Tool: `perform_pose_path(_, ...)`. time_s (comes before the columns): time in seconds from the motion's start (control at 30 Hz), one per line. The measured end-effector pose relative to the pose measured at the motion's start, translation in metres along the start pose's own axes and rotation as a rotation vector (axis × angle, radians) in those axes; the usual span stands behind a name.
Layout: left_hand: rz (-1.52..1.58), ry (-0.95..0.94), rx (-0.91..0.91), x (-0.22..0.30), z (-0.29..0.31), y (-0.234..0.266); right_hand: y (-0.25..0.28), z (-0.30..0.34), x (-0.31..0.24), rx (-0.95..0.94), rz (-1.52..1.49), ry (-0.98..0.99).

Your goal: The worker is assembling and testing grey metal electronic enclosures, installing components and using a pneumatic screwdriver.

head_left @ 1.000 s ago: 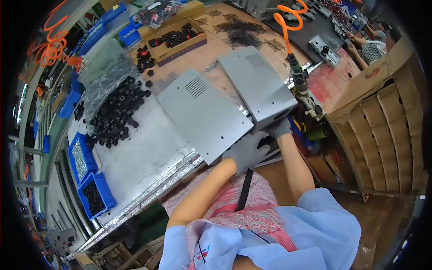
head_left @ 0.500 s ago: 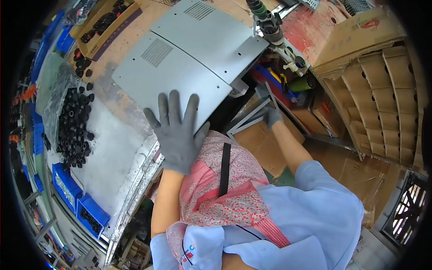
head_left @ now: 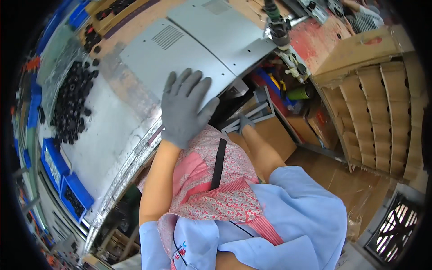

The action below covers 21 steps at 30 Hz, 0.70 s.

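"Part brown, part silvery, the table [head_left: 110, 135] fills the left and upper middle of the view. What lies on it?"

"Two flat grey sheets with slotted vents, side by side: the near panel [head_left: 198, 60] and the far panel [head_left: 231, 33]. To their left is a heap of black round parts [head_left: 74, 101]."

"And the left hand?"

"The left hand [head_left: 185, 108], in a grey glove, is back upward at the near panel's front edge. Its fingers are spread apart, with the thumb out to the right. Whether it presses on the metal or hovers just over it, I can't tell."

"Where's the right hand?"

"Down past the table's front edge: the right hand [head_left: 245, 120], gloved too, is at some grey metal bars [head_left: 260, 108] beside a brown cardboard piece [head_left: 275, 135]. Most of the glove is hidden, so I can't tell whether those fingers are together or clamped on a bar."

"Anything else around?"

"Along the table's left side, two blue bins [head_left: 85, 192], one with silvery bits, one with black. By the far panel's right corner is a green-and-grey tool [head_left: 280, 33], and further right a large divided carton [head_left: 375, 114]."
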<state>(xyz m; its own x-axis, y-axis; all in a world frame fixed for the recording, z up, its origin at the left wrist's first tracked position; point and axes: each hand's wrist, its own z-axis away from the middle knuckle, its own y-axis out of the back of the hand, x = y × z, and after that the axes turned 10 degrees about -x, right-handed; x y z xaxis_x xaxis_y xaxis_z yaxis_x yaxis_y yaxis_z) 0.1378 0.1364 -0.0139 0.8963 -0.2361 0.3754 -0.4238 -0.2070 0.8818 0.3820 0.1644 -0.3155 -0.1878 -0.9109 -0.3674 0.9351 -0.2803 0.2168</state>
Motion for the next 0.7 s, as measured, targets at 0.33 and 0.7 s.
perform_pose_path(0.33, 0.304, 0.158, 0.343, -0.033, 0.079, 0.059, 0.132, -0.019, -0.016, -0.155, 0.127, 0.349)
perform_pose_path(0.7, 0.938, 0.604, 0.616, -0.103, 0.162, 0.083, 0.248, 0.247, -0.056, -0.286, 0.7, 0.79)
